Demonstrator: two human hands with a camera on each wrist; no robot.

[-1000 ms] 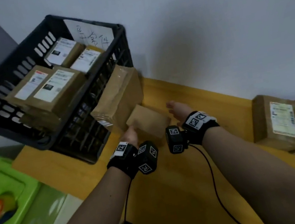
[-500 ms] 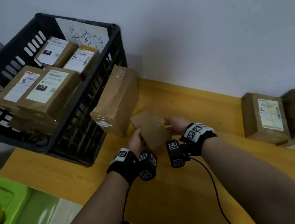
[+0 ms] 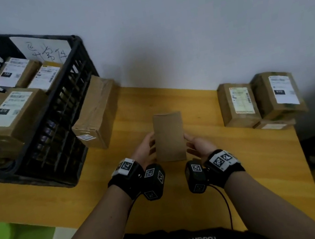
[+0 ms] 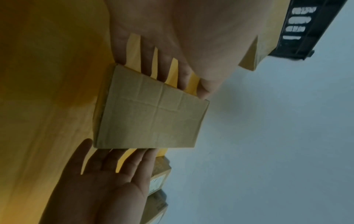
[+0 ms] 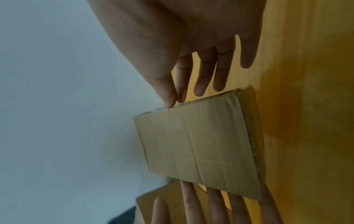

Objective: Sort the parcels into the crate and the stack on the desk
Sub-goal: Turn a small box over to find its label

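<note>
Both hands are holding a small plain parcel point(image 3: 169, 137) between straight fingers above the table point(image 3: 244, 167), the left hand point(image 3: 144, 150) and right hand point(image 3: 197, 146) pressing its opposite sides, between the crate point(image 3: 77, 95) and the stack point(image 3: 261, 99).

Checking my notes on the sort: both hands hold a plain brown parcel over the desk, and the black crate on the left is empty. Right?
Not quite. The head view shows the black crate already holds labelled parcels. Both hands, left hand and right hand, do hold the plain brown parcel.
</note>
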